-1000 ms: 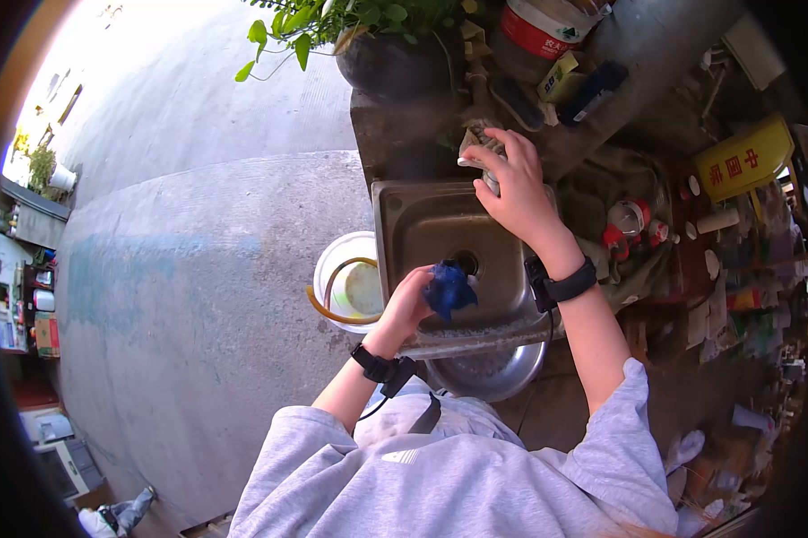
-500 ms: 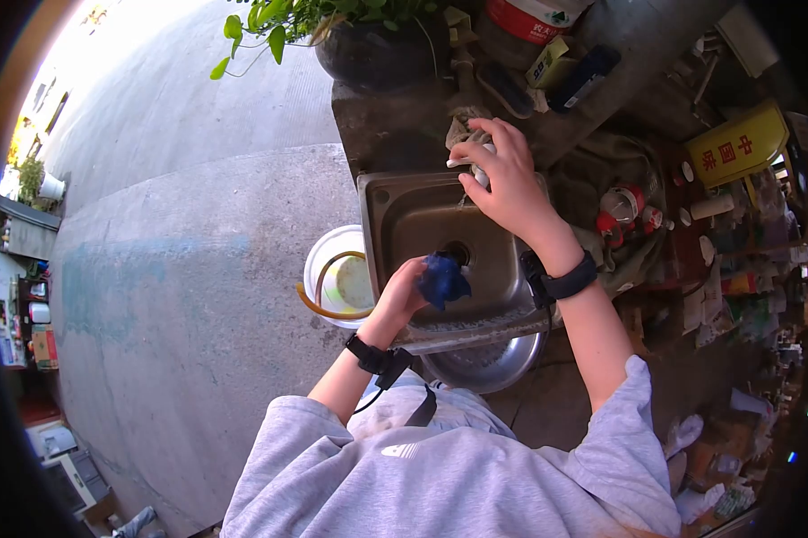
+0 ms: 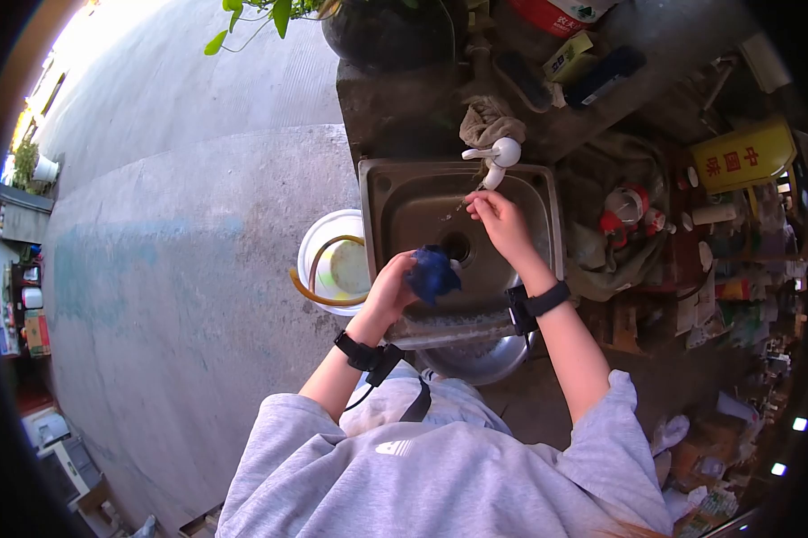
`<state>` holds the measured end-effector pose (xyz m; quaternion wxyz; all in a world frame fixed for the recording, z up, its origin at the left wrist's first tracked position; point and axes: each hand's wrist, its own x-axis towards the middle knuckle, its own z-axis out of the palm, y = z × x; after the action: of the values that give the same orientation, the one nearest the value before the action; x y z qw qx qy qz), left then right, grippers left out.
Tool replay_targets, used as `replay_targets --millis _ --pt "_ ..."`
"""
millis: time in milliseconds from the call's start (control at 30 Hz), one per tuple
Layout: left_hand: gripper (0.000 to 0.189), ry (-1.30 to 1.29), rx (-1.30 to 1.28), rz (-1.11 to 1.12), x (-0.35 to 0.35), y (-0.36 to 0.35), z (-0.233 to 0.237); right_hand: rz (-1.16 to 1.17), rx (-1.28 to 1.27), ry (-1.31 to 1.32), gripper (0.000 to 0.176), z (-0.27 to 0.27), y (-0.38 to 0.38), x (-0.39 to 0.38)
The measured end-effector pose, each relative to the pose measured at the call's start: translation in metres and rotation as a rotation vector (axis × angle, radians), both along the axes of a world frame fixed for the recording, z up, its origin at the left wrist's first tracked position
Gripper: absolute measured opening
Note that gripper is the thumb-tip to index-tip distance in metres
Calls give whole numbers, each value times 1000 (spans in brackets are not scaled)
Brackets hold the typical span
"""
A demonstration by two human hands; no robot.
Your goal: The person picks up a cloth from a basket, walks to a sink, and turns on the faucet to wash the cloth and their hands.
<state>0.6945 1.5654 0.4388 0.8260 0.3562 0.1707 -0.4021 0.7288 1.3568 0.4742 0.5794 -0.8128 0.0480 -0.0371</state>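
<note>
Over the near left part of the metal sink [image 3: 395, 202], my left hand [image 3: 391, 285] is closed on a dark blue cloth [image 3: 433, 276], which hangs beside the drain. My right hand [image 3: 501, 224] is just below the spout of the white faucet [image 3: 504, 154], its fingers bent together at the thin stream of water. Whether anything small is between those fingers cannot be made out. A beige rag [image 3: 488, 122] is wrapped behind the faucet.
Left of the sink stands a white bucket [image 3: 345, 273] with a yellow-brown hose [image 3: 307, 289]. A metal basin [image 3: 483, 360] is beneath the sink's near edge. Beyond are a dark plant pot [image 3: 386, 36] and a dark brush [image 3: 522, 81]. Plastic bottles [image 3: 626, 206] lie at the right.
My right hand has come off the faucet and moved down toward me, under the spout, uncovering the faucet. Water now runs. My left hand still holds the blue cloth in nearly the same place.
</note>
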Motion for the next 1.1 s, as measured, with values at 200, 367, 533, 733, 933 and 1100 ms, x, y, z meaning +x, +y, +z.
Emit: replay_targets --millis 200,367,533,733,933,1100 --pt "30 14 73 27 3 7 2 84 -65 245 15 -8 9 30" --pt "30 4 50 47 4 13 2 135 -373 184 16 -22 10 39" --pt "30 15 6 45 5 14 -11 12 19 132 22 -40 7 42" --pt "30 13 20 46 2 13 -16 54 108 311 29 -23 6 38" --pt "31 28 28 50 0 15 -11 104 642 622 49 -16 12 45" --pt "32 45 27 85 -1 23 -14 46 1196 661 46 -27 12 50"
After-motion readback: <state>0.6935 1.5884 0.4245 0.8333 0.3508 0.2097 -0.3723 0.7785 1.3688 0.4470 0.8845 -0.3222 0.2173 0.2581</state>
